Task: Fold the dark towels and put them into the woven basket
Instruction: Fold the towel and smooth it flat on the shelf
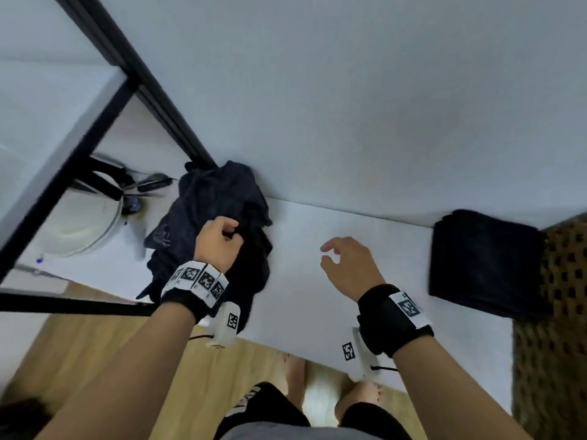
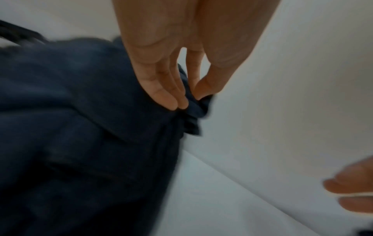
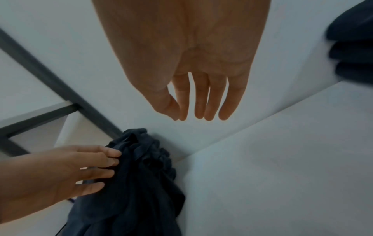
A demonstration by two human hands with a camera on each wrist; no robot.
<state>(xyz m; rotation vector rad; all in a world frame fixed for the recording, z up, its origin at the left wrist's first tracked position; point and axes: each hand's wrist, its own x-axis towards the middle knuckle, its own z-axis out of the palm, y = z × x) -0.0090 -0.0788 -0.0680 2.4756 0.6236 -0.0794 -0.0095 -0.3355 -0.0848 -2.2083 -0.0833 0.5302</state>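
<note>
A crumpled dark towel [image 1: 219, 204] lies heaped on the white table [image 1: 365, 312] against the wall. My left hand [image 1: 233, 231] pinches a fold of this dark towel [image 2: 84, 127] between thumb and fingertips [image 2: 171, 102]. My right hand [image 1: 330, 252] hovers over the bare middle of the table, fingers [image 3: 201, 103] loose and holding nothing, to the right of the dark towel [image 3: 137, 183]. A folded dark towel [image 1: 486, 265] lies at the right, beside the woven basket [image 1: 562, 281]. The basket's inside is out of sight.
A black metal frame [image 1: 136, 90] runs diagonally along the wall at left. Under it sit a white round object [image 1: 85, 230] and some small dark items [image 1: 152, 182]. Below the table's near edge are a wooden floor [image 1: 222, 369] and my bare feet.
</note>
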